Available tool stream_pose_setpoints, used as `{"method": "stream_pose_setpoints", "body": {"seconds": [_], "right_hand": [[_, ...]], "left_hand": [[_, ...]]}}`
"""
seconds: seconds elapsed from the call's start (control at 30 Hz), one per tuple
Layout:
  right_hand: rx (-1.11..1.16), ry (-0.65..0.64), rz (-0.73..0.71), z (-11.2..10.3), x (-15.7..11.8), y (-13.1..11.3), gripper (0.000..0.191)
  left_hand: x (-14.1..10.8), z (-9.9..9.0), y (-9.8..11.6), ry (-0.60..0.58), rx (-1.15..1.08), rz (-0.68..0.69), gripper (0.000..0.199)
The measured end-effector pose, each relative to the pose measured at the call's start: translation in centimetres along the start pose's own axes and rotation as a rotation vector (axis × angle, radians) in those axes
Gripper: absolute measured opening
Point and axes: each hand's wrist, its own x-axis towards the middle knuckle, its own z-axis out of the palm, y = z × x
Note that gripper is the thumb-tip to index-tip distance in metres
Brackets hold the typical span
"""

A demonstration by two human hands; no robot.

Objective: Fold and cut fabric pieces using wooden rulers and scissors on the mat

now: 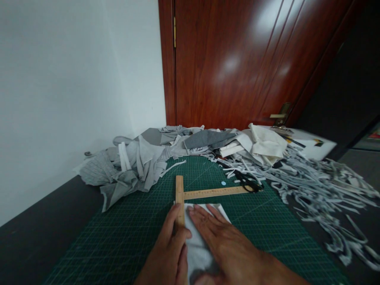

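A folded piece of pale grey-white fabric [197, 247] lies on the green cutting mat [130, 233] in front of me. My right hand [221, 237] rests flat on this fabric with its fingers stretched out. My left hand [170, 247] grips the lower part of a wooden T-square [179, 188], whose bar runs along the fabric's left edge. The graduated arm of the T-square reaches right across the mat, just beyond the fabric's far edge. Black-handled scissors [251, 185] lie over the arm's right end.
Crumpled grey cloth [142, 164] is heaped at the left. Cream fabric [268, 144] and dark grey pieces [208, 138] are piled at the back. Many thin grey strips [320, 182] spread over the right side. A white wall and a reddish wooden door [225, 59] stand behind.
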Motion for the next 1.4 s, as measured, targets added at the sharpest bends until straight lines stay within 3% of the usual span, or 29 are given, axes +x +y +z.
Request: {"method": "stream_pose_setpoints", "body": {"seconds": [0.13,0.33,0.5,0.77,0.9,1.0,1.13,1.3,1.4], "right_hand": [[-0.049,0.028,0.105,-1.2,-2.4,0.7,0.103],[-0.128,-0.072,0.262,-2.5,-3.7,0.1,0.104],[-0.102,-0.084,0.261,-2.7,-3.5,0.1,0.105],[-0.022,-0.041,0.223,-2.9,-3.3,1.4,0.113],[-0.028,-0.052,0.284,-3.4,-5.1,2.0,0.118],[-0.039,-0.039,0.282,-3.4,-5.6,2.2,0.121],[-0.049,-0.03,0.273,-3.2,-5.3,2.4,0.123],[-0.054,-0.024,0.267,-3.2,-5.1,2.3,0.124],[-0.053,-0.028,0.278,-3.4,-5.2,2.1,0.121]], "left_hand": [[0.3,-0.4,0.3,-0.001,0.093,0.056,0.036],[0.6,-0.9,0.3,-0.06,0.182,0.208,0.053],[0.5,-1.2,-0.4,-0.1,0.286,0.28,0.073],[0.4,-3.5,-1.9,-0.007,0.379,0.324,0.066],[0.5,-3.1,-3.7,0.023,0.401,0.374,0.074],[0.8,-2.4,-4.3,-0.002,0.395,0.338,0.075],[2.6,-2.0,-2.2,-0.032,0.394,0.307,0.065],[7.5,-0.7,3.2,-0.241,0.17,0.292,0.068],[9.4,0.7,4.8,-0.333,0.044,0.255,0.061]]}}
